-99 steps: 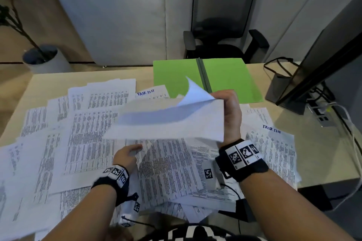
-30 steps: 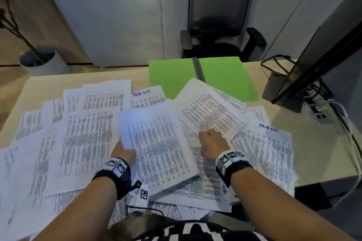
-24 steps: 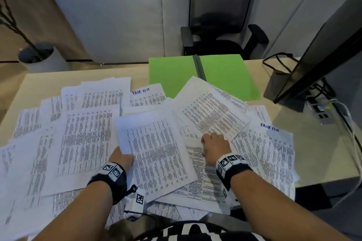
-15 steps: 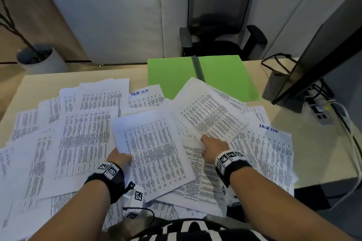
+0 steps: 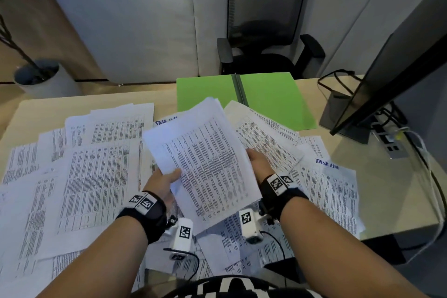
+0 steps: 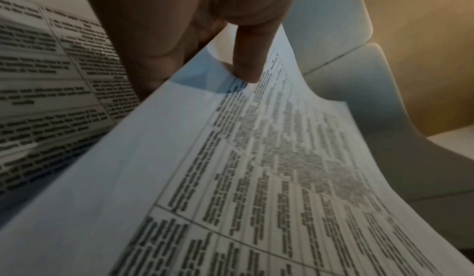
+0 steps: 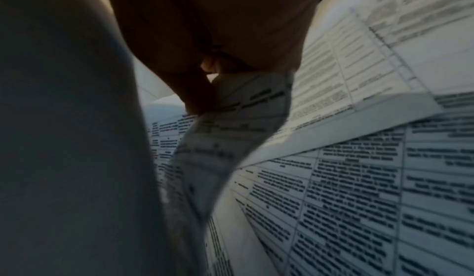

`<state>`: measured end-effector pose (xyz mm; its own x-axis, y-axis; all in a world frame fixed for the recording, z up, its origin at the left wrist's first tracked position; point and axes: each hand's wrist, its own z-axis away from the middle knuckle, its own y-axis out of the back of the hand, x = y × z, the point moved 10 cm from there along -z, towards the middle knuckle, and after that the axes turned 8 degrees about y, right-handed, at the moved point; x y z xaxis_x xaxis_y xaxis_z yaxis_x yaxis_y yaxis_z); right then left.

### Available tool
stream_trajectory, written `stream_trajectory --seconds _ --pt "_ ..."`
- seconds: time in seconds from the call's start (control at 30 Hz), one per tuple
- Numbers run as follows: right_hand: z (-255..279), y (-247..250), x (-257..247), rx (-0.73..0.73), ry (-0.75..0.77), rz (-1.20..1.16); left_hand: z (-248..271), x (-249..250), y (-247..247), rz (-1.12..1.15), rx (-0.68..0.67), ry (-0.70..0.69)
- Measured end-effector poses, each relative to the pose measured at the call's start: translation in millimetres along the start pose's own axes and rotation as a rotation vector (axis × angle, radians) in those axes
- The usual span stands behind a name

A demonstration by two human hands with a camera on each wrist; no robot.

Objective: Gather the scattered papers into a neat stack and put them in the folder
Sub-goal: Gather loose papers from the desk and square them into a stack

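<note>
Pale wooden desk strewn with scattered white printed papers, open green folder at its far edge. Left hand and right hand both grip a raised sheaf of printed sheets above the litter.

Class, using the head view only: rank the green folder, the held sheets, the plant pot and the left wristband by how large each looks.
1. green folder and held sheets: too alike to rank, and the sheets sit nearer the camera
2. plant pot
3. left wristband

desk: papers, folder, monitor.
</note>
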<state>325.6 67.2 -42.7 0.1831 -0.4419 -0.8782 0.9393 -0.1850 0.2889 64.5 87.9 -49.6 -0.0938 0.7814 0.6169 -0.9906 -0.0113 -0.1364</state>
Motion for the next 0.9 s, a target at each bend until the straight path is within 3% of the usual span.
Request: stream_trajectory --seconds 0.1,0.2,0.3,0.4,0.47,0.7,0.9 --pt "-11.0 15.9 -6.7 0.097 0.063 0.153 -8.8 14.7 20.1 -0.216 0.209 -0.126" --pt "-31.4 51.4 -20.3 0.189 0.128 0.412 -21.9 18.4 39.5 -0.487 0.332 -0.109" --pt "-62.0 78.2 -22.4 0.222 0.111 0.615 -60.3 -2.6 64.6 -0.609 0.318 -0.049" --pt "-90.5 87.2 -14.3 0.215 0.044 0.779 -140.0 -43.0 111.6 -0.626 0.284 -0.07" --pt "-107.2 87.7 -12.0 0.178 0.028 0.89 -162.4 -56.9 126.6 -0.633 0.276 -0.066" --pt "-140.9 87.5 8.3 -0.016 -0.127 1.017 -61.5 -8.5 68.4 -0.624 0.325 -0.066" --pt "-128.3 92.5 -10.9 0.087 -0.005 1.058 -59.4 -7.2 66.0 -0.632 0.333 -0.046"
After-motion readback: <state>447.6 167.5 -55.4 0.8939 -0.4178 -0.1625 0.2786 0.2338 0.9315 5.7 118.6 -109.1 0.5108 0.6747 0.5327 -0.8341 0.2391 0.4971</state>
